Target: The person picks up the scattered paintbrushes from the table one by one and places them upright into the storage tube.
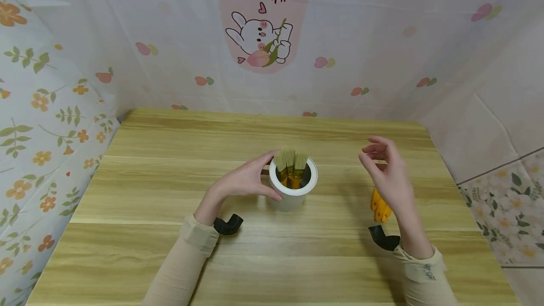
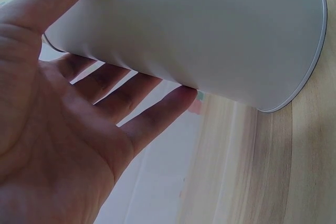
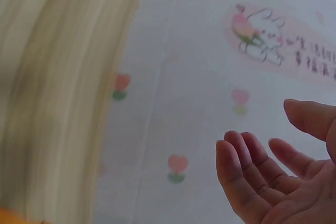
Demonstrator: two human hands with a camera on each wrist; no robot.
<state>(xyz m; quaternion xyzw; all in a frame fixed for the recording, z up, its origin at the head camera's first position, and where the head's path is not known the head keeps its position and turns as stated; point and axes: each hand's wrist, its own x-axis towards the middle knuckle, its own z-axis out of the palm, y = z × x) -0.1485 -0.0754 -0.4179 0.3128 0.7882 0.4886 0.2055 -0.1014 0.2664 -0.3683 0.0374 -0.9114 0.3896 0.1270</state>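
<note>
My left hand (image 1: 246, 176) holds a white cylindrical container (image 1: 289, 202) from its left side, thumb across the near wall and fingers behind. In the left wrist view the container's smooth wall (image 2: 184, 30) lies between thumb and fingers. Several paintbrushes (image 1: 291, 163) stand in it with pale bristles up; their orange handles go down inside. To the right, my right hand (image 1: 391, 174) is raised over the table with loosely bent fingers and nothing in them. Beneath it lie orange handles (image 1: 381, 207) with small holes, partly hidden by the hand and wrist.
The wooden table (image 1: 293, 268) reaches back to a printed cloth (image 1: 170, 27) with a rabbit picture. Flowered cloth (image 1: 42, 155) hangs on the left, and more cloth hangs on the right. A black mount (image 1: 229, 225) is on the left wrist, another black mount (image 1: 384, 238) on the right.
</note>
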